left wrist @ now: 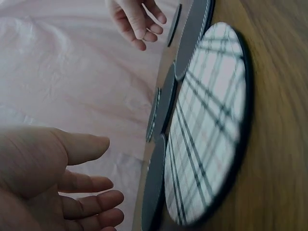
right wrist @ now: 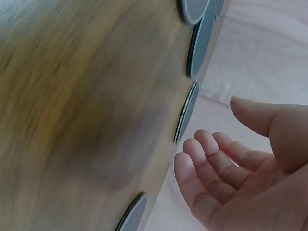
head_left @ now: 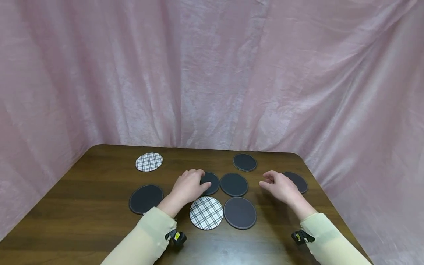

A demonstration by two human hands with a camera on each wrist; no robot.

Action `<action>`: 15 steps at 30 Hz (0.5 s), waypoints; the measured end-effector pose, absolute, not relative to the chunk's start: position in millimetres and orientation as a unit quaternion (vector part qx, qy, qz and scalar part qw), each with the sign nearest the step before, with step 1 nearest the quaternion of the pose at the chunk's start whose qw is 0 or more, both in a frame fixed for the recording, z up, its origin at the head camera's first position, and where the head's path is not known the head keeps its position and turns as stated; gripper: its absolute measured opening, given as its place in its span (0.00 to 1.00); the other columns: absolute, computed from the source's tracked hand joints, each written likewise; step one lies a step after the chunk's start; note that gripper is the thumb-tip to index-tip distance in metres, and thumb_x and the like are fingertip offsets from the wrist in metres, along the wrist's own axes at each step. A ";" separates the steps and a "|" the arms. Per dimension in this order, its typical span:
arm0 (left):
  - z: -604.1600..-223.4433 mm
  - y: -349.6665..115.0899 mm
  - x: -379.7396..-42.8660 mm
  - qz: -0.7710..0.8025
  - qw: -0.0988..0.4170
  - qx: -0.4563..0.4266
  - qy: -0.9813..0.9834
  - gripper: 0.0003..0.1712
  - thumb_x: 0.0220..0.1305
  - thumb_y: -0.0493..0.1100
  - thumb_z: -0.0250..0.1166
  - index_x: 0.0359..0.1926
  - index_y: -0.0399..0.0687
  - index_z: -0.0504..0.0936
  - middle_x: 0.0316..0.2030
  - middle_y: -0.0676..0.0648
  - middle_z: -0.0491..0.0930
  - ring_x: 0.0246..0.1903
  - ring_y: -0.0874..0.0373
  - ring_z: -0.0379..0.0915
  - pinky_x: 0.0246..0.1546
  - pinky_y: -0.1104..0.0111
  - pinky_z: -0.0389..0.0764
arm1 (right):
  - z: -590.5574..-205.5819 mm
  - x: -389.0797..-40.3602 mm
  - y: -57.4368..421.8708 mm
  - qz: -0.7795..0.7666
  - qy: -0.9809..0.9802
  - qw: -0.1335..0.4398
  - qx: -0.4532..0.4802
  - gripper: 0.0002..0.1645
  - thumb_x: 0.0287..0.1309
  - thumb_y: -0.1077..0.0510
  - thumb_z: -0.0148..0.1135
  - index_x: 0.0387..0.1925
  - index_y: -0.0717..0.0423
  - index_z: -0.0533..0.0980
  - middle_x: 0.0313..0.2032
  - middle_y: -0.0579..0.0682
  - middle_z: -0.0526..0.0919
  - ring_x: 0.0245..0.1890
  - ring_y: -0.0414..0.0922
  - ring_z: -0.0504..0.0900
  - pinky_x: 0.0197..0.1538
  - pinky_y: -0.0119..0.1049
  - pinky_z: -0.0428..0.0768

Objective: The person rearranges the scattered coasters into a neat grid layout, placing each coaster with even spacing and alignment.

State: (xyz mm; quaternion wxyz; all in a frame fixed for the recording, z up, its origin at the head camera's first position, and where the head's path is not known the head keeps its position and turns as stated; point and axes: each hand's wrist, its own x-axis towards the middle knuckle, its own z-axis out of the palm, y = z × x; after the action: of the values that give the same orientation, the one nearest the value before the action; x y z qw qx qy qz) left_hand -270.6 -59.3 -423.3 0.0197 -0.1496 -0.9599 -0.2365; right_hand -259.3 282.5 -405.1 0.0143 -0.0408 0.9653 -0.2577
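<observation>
Four round coasters sit together in a two-by-two block: a plaid coaster (head_left: 206,213) at front left, a dark coaster (head_left: 240,213) at front right, and two more dark ones behind, the back left (head_left: 212,184) and back right (head_left: 234,184). Over the back-left coaster's edge is my left hand (head_left: 188,187), its thumb and fingers apart with nothing between them in the left wrist view. My right hand (head_left: 279,186) hovers right of the block, beside a dark coaster (head_left: 297,182) that it partly overlaps. In the right wrist view its relaxed fingers (right wrist: 204,185) hold nothing.
Another plaid coaster (head_left: 149,162) lies at the table's back left, and a dark coaster (head_left: 146,199) sits left of my left forearm. At the back right is one more dark coaster (head_left: 244,162). A pink curtain (head_left: 212,73) hangs behind the wooden table (head_left: 82,221).
</observation>
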 end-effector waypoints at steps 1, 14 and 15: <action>-422.1 -56.9 -269.5 -0.237 0.021 -0.150 -0.960 0.28 0.77 0.54 0.72 0.66 0.40 0.84 0.60 0.37 0.84 0.62 0.37 0.79 0.65 0.44 0.77 | -405.0 -259.7 286.0 -0.259 0.965 0.014 -0.040 0.31 0.75 0.45 0.69 0.67 0.63 0.80 0.54 0.57 0.89 0.58 0.60 0.85 0.60 0.61 0.79; -410.9 -8.6 -259.7 -0.241 0.026 -0.193 -0.951 0.27 0.78 0.55 0.72 0.65 0.41 0.85 0.54 0.42 0.86 0.55 0.41 0.81 0.58 0.46 0.80 | -401.0 -260.4 336.5 -0.282 0.959 -0.008 -0.019 0.33 0.79 0.44 0.65 0.69 0.67 0.77 0.56 0.62 0.87 0.58 0.62 0.84 0.59 0.63 0.78; -409.0 -4.3 -259.1 -0.242 0.026 -0.196 -0.950 0.27 0.78 0.55 0.71 0.66 0.42 0.85 0.53 0.42 0.86 0.55 0.42 0.81 0.58 0.47 0.80 | -400.5 -261.1 339.7 -0.283 0.959 -0.011 -0.017 0.33 0.79 0.44 0.65 0.69 0.67 0.77 0.56 0.62 0.87 0.58 0.62 0.84 0.59 0.63 0.78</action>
State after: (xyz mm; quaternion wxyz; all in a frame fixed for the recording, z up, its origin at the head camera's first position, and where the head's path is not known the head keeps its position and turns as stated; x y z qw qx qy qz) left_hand -259.1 -4.3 -409.0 0.0257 -0.1958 -0.9499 -0.2422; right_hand -261.1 339.7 -400.5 -0.0108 -0.0171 0.9588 -0.2834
